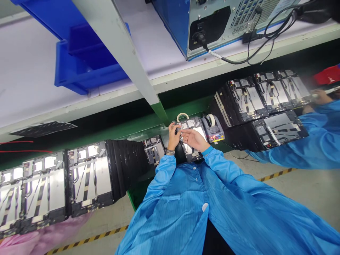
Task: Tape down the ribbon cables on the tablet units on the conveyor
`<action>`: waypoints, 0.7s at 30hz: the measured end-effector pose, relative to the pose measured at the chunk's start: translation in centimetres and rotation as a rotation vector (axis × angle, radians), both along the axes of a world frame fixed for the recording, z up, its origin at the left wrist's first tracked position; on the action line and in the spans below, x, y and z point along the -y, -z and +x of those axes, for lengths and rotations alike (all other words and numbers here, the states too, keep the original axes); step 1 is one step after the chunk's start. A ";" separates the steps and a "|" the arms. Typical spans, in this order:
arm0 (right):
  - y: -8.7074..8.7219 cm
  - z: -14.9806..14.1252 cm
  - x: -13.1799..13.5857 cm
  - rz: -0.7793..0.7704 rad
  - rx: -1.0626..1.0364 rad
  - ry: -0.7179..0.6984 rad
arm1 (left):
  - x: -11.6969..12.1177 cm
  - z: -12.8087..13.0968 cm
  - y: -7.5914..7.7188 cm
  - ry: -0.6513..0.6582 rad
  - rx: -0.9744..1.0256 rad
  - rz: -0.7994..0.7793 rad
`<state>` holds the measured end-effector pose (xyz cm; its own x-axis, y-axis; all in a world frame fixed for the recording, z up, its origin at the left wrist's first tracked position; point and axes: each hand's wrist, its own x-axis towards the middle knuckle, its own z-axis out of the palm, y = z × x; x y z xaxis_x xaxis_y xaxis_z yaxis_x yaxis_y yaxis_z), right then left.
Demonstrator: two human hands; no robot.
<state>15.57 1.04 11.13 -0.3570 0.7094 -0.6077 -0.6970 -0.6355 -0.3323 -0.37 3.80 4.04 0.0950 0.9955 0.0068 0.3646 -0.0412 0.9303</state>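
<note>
An opened tablet-like device (190, 124), with silver panels and a black frame, lies in front of me on the green bench. My left hand (174, 137) is at its upper left corner, fingers bent and closed around a small spot I cannot make out. From the right, my right hand (196, 139) reaches across the device, fingertips drawn together near the left ones. Whatever the fingertips hold is too small to name. Just right of the device stands a grey tape dispenser (216, 129) with a lit display and a cream tape roll (211, 120).
Another tape ring (182, 116) sits behind the device. Stacked device units stand at left (90, 177) and right (245, 99); a smaller unit (154, 150) is nearby. A post (132, 53) rises to a shelf with blue bins (87, 76). A co-worker's sleeve (322, 131) is at right.
</note>
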 end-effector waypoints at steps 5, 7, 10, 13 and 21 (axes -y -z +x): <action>0.0 0.9 0.1 -0.016 -0.005 -0.124 | -0.2 -0.1 0.1 0.022 0.007 -0.001; 0.0 1.3 0.5 0.111 0.149 -0.269 | -0.2 -0.1 0.0 0.020 0.010 -0.007; -0.3 1.8 0.9 0.436 0.745 -0.393 | -0.2 -0.2 -0.1 0.026 0.013 -0.010; -0.8 2.2 0.2 0.827 1.410 -0.470 | -0.2 -0.2 -0.1 0.029 0.010 -0.011; -1.3 2.9 -2.4 1.300 1.884 -1.075 | -0.2 -0.6 0.2 0.027 0.020 -0.007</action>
